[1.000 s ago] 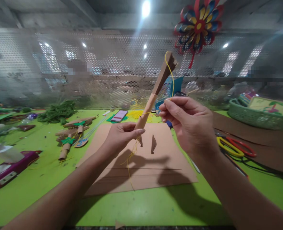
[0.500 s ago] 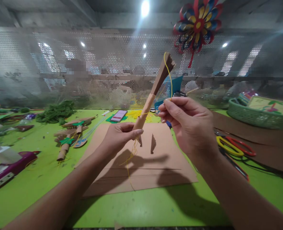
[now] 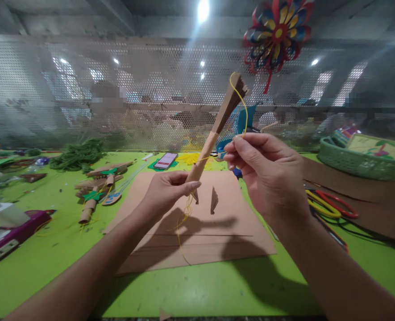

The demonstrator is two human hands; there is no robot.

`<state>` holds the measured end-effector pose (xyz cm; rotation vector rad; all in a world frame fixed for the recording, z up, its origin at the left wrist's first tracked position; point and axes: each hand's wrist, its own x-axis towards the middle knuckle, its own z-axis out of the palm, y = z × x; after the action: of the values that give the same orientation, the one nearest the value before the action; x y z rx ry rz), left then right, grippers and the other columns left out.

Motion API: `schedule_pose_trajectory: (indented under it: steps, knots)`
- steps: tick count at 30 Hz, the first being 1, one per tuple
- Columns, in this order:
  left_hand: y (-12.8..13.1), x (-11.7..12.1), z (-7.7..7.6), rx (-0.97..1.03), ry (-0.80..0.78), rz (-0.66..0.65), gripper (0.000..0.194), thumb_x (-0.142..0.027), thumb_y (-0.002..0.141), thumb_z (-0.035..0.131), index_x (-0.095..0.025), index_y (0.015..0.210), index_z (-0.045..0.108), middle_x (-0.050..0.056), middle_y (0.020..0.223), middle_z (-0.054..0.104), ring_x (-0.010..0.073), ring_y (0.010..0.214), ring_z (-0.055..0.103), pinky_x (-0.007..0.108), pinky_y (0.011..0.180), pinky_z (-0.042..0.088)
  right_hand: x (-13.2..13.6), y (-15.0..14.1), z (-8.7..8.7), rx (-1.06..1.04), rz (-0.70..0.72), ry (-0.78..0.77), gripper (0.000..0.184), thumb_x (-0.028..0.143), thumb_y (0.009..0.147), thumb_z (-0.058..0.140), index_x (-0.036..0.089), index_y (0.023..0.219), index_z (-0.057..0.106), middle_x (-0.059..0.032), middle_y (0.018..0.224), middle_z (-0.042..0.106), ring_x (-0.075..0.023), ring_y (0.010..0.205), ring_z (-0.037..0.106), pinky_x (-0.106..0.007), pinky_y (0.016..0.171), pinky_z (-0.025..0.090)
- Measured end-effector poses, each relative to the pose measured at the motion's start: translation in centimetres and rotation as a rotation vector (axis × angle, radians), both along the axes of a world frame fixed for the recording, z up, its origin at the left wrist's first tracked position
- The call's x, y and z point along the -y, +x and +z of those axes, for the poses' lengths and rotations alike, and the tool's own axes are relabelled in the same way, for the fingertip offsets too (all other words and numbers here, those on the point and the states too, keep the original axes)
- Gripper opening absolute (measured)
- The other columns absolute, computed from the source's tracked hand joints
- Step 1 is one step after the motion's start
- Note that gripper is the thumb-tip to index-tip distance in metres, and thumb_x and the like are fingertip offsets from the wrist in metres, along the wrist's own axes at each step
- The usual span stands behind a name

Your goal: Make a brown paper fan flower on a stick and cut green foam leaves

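Shifted slightly outward, my right hand (image 3: pixel 271 174) pinches yellow thread (image 3: pixel 247 117) between fingertips; my left hand (image 3: pixel 164 191) clamps the pleated paper piece (image 3: pixel 208 146). I'd keep tension light, pleats uncrushed.

Both arms are bare and reach in from the near side, converging toward the middle. The left forearm (image 3: pixel 93 258) slants from the near left; the right forearm (image 3: pixel 344 263) slants from the near right. The left hand (image 3: pixel 165 189) is closed in a grip, its thumb (image 3: pixel 190 186) laid out toward the right, its fingers curled and partly hidden. The right hand (image 3: pixel 239 139) is raised higher, the back of it partly in view. Its thumb (image 3: pixel 246 149) and index fingertip meet in a pinch; the remaining fingers are bent beneath. The hands are apart. Both wrists appear nearly straight.
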<state>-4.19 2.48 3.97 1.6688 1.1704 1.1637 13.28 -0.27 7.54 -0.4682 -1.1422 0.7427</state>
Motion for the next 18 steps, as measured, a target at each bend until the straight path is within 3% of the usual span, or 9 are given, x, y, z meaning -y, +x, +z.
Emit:
schedule_pose_trajectory:
  steps: [8, 18]
  knots:
    - [0.0, -0.2, -0.3, 0.050, 0.003, -0.026, 0.025, -0.030, 0.067, 0.073, -0.014, 0.087, 0.074, 0.002, 0.070, 0.068, 0.0132, 0.065, 0.053, 0.026, 0.063, 0.042, -0.2, -0.1, -0.8, -0.028, 0.057, -0.033, 0.006, 0.014, 0.076, 0.067, 0.020, 0.076, 0.068, 0.0007, 0.070, 0.069, -0.0115, 0.061, 0.064, -0.026, 0.057, 0.052]
    - [-0.3, -0.3, -0.7, 0.080, -0.002, -0.021, 0.022, -0.029, 0.063, 0.075, -0.013, 0.080, 0.073, 0.002, 0.068, 0.065, 0.0126, 0.065, 0.052, 0.025, 0.062, 0.040, -0.4, -0.2, -1.4, -0.003, 0.059, -0.071, 0.012, 0.022, 0.075, 0.070, 0.019, 0.087, 0.069, -0.0023, 0.081, 0.067, -0.0113, 0.060, 0.061, -0.025, 0.052, 0.047]
